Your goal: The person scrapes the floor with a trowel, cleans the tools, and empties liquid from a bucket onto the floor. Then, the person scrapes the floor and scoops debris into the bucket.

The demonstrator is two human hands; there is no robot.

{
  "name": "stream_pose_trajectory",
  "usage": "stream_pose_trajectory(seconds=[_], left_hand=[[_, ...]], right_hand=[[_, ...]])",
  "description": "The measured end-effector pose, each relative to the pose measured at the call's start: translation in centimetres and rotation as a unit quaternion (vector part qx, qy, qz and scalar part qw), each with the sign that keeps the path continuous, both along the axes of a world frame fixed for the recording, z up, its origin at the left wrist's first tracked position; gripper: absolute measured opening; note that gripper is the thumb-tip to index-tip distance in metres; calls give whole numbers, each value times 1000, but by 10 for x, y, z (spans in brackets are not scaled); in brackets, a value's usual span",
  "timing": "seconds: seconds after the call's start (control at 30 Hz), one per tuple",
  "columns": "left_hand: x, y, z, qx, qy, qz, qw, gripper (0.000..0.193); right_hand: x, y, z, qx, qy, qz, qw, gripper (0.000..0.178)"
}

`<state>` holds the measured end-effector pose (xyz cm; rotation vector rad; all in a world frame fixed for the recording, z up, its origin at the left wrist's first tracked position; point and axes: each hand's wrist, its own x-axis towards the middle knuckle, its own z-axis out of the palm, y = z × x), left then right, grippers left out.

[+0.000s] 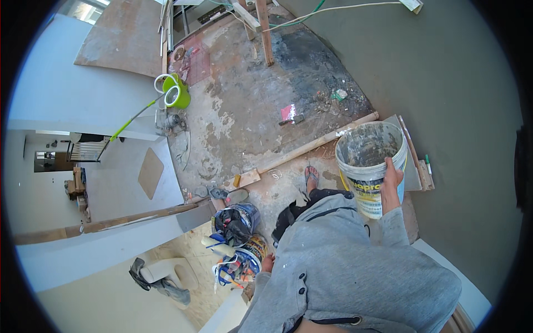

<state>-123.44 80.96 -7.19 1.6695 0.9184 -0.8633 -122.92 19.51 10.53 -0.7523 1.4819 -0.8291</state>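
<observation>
My right hand [392, 180] grips the wall of a white plastic bucket [368, 191] near its rim. The bucket's inside is coated in grey, dried residue, and it tilts a little with its mouth toward the far side. Low at my left side, only a small part of my left hand [268, 262] shows beside a bucket full of painting tools [256, 247]; its fingers are mostly hidden. Behind that stands another bucket [248, 215] with a black plastic bag [234, 226] in it.
A wooden beam [311, 145] crosses the stained floor ahead of my sandalled foot [312, 178]. Farther off lie a brush-like tool [292, 120] and some rubble. A green mop bucket [178, 95] stands by the left wall. Upright timber [265, 39] rises at the far side.
</observation>
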Motion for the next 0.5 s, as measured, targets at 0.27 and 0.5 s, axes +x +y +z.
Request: stream_pose_trajectory(seconds=[0.27, 0.5], left_hand=[[168, -107, 105, -35, -96, 36, 994, 27], [298, -159, 146, -33, -127, 47, 990, 27]], right_hand=[[41, -47, -11, 68, -66, 3, 996, 28], [150, -55, 2, 146, -112, 27, 983, 27]])
